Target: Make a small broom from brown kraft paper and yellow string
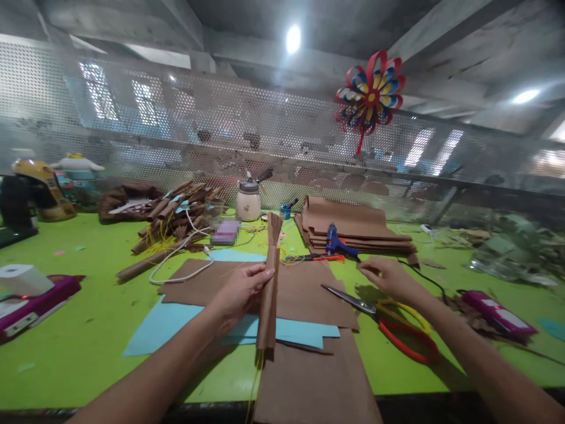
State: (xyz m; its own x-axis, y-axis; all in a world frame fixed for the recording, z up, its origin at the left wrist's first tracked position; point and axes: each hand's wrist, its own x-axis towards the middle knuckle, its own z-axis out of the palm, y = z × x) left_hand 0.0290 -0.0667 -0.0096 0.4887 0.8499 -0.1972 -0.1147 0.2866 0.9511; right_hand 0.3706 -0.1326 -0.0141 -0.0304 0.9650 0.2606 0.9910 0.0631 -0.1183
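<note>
"Where is the brown paper roll?"

"It's in the left hand, over the middle part of the tabletop. The fingers are closed on it, with the thumb on top. Its frilly end points to the far edge. Thin yellow strings hang from its other end, toward the near edge."

"And the right hand?"

"It's right by the end of the blue glue gun. Its fingers are bent and close together. I can't tell if they hold anything."

"What is under the roll?"

"A flat brown sheet and some blue sheets. Another brown sheet lies closer to us and goes over the near edge."

"Do you see the scissors?"

"Yes, below the right hand. Their blades point left, and their red and yellow handles are on the side by the near right corner."

"What is at the back?"

"A heap of brown rolls sits left of the middle, toward the far edge. A stack of brown paper is on the other side, just behind the glue gun. A pale jar stands between them, near the far edge."
</note>
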